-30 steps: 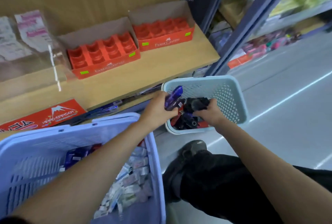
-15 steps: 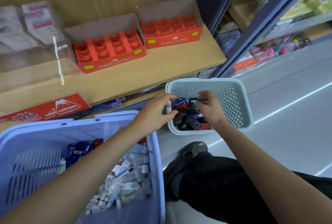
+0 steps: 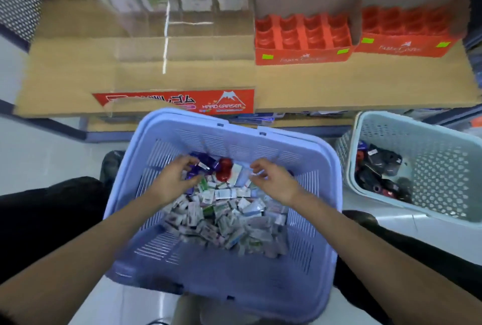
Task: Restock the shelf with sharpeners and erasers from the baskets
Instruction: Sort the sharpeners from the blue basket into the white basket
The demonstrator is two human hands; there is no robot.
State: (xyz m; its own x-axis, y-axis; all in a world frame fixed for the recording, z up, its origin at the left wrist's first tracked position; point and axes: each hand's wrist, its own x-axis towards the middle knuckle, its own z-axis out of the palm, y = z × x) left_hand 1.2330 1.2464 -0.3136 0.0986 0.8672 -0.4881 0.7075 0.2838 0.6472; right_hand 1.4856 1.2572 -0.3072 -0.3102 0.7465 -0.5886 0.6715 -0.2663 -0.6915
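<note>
Basket (image 3: 182,119) of erasers (image 3: 221,217) | left hand (image 3: 169,184) fingers grasp purple sharpener (image 3: 200,166) | right hand (image 3: 277,182) fingers: cannot tell

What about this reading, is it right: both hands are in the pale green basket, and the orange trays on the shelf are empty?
Wrong basket. The head view shows the left hand and right hand in the lilac basket; the pale green basket sits beside it, untouched. The orange trays do look empty.

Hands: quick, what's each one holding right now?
Left hand: curled over purple packets in the lavender basket; grip cannot be told.
Right hand: curled above the erasers; cannot be told.
</note>
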